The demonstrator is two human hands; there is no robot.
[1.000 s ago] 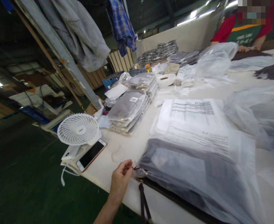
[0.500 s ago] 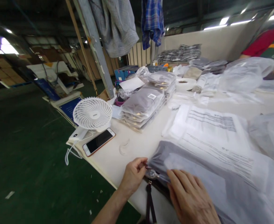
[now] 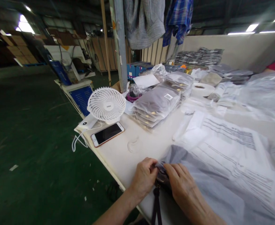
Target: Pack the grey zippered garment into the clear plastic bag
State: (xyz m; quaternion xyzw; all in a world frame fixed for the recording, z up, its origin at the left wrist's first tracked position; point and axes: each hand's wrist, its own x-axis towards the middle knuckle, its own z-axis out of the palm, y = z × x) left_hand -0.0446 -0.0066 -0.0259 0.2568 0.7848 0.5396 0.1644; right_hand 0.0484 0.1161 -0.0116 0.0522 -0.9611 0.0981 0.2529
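Note:
A frosted plastic bag with grey cloth showing through lies at the table's front edge. My left hand is closed in a pinch at the bag's near left corner. Close beside it, my right hand has its fingers bent onto the same corner, the thumb partly hidden. Between the fingertips is a small dark part that I cannot make out. Below the hands hangs a dark strap with a small metal fitting at its top. White plastic bags with printed text lie just behind the frosted bag.
To the left stand a white fan and a phone near the edge. Behind is a stack of bagged garments, with a white roll to its right. Shirts hang beside a metal post.
My right hand has moved left, from lying flatter on the bag to its corner beside my left hand. The bag's corner is more bunched. The view has turned left.

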